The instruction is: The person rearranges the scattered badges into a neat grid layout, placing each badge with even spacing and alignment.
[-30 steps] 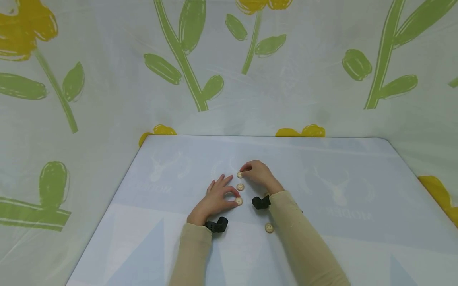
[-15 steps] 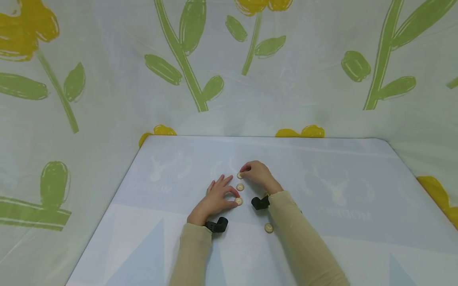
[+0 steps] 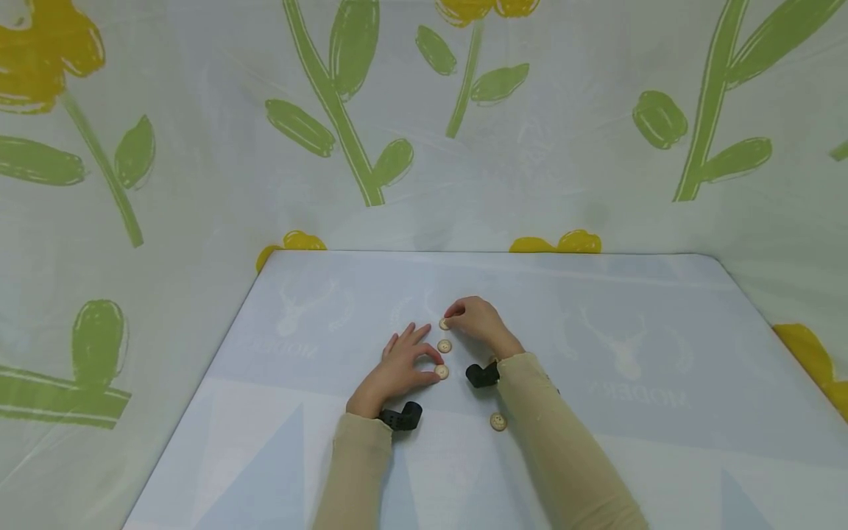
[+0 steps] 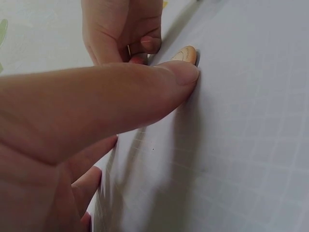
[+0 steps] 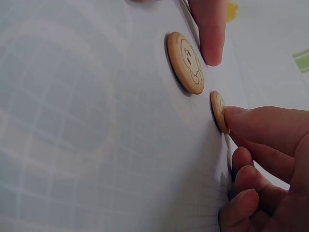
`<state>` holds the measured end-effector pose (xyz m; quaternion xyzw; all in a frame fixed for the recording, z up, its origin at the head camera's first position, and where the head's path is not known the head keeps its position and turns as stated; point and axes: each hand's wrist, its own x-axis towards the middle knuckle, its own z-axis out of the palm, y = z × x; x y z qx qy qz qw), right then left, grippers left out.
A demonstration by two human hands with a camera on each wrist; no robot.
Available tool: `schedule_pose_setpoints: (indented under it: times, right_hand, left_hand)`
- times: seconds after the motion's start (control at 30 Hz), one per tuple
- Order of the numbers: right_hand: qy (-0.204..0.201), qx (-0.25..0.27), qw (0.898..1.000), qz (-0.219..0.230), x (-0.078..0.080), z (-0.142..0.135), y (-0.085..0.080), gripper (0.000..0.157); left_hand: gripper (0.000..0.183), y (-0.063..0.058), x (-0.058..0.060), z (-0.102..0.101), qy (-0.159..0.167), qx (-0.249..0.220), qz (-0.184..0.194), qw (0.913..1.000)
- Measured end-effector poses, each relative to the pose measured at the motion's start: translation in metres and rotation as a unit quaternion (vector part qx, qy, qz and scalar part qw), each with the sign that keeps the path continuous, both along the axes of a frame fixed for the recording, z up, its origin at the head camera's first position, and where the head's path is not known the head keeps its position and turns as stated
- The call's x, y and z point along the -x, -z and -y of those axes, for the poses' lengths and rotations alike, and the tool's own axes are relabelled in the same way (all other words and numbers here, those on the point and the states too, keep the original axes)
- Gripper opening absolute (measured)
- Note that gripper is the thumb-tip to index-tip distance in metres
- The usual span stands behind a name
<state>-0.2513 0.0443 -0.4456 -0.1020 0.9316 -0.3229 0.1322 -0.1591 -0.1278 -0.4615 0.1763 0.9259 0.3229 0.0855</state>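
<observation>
In the head view my left hand (image 3: 396, 368) pinches a round wooden disc (image 3: 441, 372) between thumb and index finger, its other fingers spread on the table. The left wrist view shows that disc's rim (image 4: 189, 53) behind the thumb tip. Farther up, my right hand (image 3: 482, 322) pinches another wooden disc (image 3: 444, 324) by its edge, its other fingers curled in. Between the two lies a middle disc (image 3: 444, 346), untouched. The right wrist view shows a line drawing on this middle disc (image 5: 186, 63), and the right thumb on the rim of the pinched disc (image 5: 218, 112).
One more wooden disc (image 3: 498, 422) lies nearer me, beside the right sleeve (image 3: 563, 442). The pale patterned table (image 3: 629, 316) runs back to a flower-print curtain (image 3: 530, 169). Each wrist wears a black camera, one on the left (image 3: 404, 417) and one on the right (image 3: 482, 375).
</observation>
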Motion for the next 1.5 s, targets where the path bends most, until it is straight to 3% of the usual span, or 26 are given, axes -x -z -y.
schedule_pose_setpoints:
  times: [0.73,1.5]
  right_hand:
    - [-0.006,-0.004,1.000,-0.018,0.0007,-0.0007,0.0000,0.014]
    - [-0.001,0.005,1.000,-0.008,-0.0016,-0.0014,-0.0005,0.015]
  left_hand:
    - [0.015,-0.0002,-0.0001,-0.0004,-0.002,0.000,0.000,1.0000]
    - [0.014,-0.0030,-0.0001,-0.0009,-0.002,0.001,0.004,1.0000]
